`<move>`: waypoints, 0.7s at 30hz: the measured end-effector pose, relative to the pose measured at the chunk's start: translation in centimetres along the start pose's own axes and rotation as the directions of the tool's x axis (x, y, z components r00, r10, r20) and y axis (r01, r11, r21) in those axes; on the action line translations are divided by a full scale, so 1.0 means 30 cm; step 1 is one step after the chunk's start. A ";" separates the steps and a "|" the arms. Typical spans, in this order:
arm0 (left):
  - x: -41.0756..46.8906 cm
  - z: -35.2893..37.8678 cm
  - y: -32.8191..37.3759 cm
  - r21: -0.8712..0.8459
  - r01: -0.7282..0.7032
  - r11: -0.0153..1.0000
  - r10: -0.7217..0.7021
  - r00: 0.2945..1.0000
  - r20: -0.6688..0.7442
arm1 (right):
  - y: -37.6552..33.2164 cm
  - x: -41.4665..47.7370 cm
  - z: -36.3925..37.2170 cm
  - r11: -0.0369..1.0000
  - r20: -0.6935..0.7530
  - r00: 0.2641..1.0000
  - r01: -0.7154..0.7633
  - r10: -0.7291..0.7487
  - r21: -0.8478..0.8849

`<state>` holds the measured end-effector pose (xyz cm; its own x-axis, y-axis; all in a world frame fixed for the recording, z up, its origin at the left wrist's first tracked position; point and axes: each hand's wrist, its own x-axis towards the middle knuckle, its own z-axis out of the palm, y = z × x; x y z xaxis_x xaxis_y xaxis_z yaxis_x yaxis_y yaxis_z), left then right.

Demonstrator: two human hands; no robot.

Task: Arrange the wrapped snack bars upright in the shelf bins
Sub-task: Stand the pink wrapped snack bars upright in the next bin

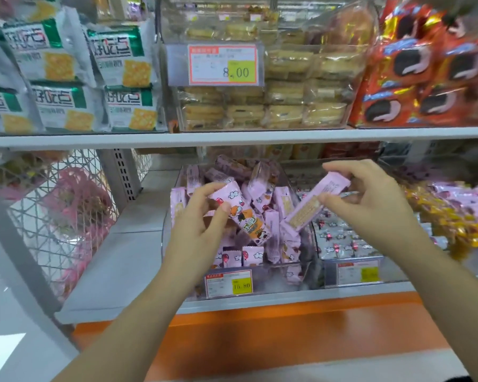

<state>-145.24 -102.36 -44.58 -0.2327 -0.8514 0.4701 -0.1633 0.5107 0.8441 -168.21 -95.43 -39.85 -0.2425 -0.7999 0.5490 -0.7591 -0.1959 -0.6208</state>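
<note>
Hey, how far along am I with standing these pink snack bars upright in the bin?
Roughly early on. Done: a few front bars stand upright at the clear bin's front. In hand: left hand grips one pink bar, right hand pinches a second bar. Left: the heap behind lies tilted and jumbled.

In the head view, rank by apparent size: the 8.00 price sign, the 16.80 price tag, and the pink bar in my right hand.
1. 8.00 price sign.
Then pink bar in the right hand and 16.80 price tag: alike, and the bar is nearer the camera, so unranked.
</note>
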 end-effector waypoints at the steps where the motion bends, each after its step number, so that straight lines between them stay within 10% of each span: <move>1: 0.010 0.023 0.008 0.095 -0.020 0.995 0.015 0.999 0.053 | 0.016 -0.016 -0.020 0.997 -0.044 0.999 -0.015 0.018 0.072; 12: 0.070 0.153 -0.005 0.672 -0.265 0.691 -0.259 0.778 0.573 | 0.172 -0.100 -0.017 0.913 -0.012 0.988 -0.138 0.155 0.383; 21: 0.107 0.144 0.030 0.709 -0.354 0.610 -0.417 0.617 0.667 | 0.180 -0.117 -0.052 0.846 -0.065 0.976 -0.144 0.206 0.514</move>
<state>-150.27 -104.12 -43.41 -0.7151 -0.6587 -0.2341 -0.6969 0.6978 0.1657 -172.40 -92.79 -44.24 -0.4323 -0.7846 0.4444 -0.2969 -0.3416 -0.8917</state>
